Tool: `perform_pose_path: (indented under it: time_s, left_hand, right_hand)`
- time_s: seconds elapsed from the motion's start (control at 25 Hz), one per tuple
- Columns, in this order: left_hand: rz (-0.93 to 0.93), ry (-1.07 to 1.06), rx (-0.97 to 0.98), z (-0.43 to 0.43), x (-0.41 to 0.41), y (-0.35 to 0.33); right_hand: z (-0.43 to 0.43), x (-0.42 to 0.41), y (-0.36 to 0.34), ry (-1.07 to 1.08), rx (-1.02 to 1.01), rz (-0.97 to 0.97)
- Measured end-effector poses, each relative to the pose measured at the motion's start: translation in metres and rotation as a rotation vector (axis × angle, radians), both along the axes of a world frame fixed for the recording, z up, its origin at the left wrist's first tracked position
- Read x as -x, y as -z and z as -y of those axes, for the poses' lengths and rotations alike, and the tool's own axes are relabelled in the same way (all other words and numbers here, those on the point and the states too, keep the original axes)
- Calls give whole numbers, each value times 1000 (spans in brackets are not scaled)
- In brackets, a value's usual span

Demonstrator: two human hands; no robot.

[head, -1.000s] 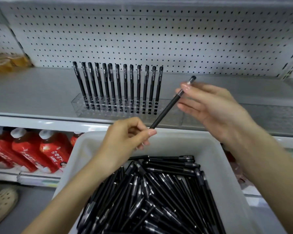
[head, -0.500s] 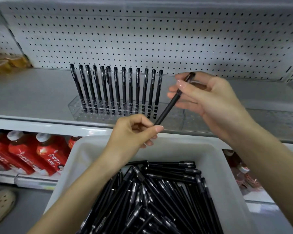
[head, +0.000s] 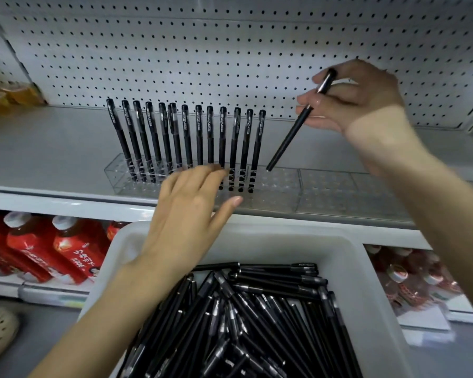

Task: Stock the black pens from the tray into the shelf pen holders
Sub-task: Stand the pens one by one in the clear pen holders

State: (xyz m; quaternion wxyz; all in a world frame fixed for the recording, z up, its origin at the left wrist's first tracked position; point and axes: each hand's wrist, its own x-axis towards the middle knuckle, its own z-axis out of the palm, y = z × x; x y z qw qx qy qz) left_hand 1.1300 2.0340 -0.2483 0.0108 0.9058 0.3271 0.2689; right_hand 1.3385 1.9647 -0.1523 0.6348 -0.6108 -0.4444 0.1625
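Note:
My right hand (head: 358,105) pinches a black pen (head: 290,137) near its cap. The pen slants down to the left, and its tip hangs just above the clear pen holder (head: 273,186), right of the last standing pen. Several black pens (head: 186,137) stand in a row in that holder on the shelf. My left hand (head: 186,211) reaches forward with straight fingers, holding nothing, and its fingertips are at the holder's front, hiding some pen bases. Below, a white tray (head: 366,268) holds a heap of loose black pens (head: 243,317).
A second clear holder (head: 339,192) stands to the right on the grey shelf (head: 52,154). Pegboard (head: 202,50) backs the shelf. Red juice bottles (head: 52,246) fill the lower shelf at left, pink bottles (head: 410,279) at right. Yellow packs (head: 8,96) sit far left.
My left hand let go of the pen's tip and moved forward, opening toward the holder. My right hand carried the pen up and right, then tipped its point down to the holder.

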Motion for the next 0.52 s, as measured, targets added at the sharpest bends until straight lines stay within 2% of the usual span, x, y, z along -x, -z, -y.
perform_pose_path:
  time_s: [0.12, 0.4, 0.52]
  left_hand:
    - [-97, -9, 7, -1, -1, 10]
    - [-112, 9, 2, -3, 0, 10]
    - [-127, 4, -3, -2, -1, 10]
  right_hand:
    - [-13, -1, 11, -7, 50, 72]
    - [-23, -5, 2, 21, 0, 143]
    - [-28, -8, 5, 4, 56, 139]
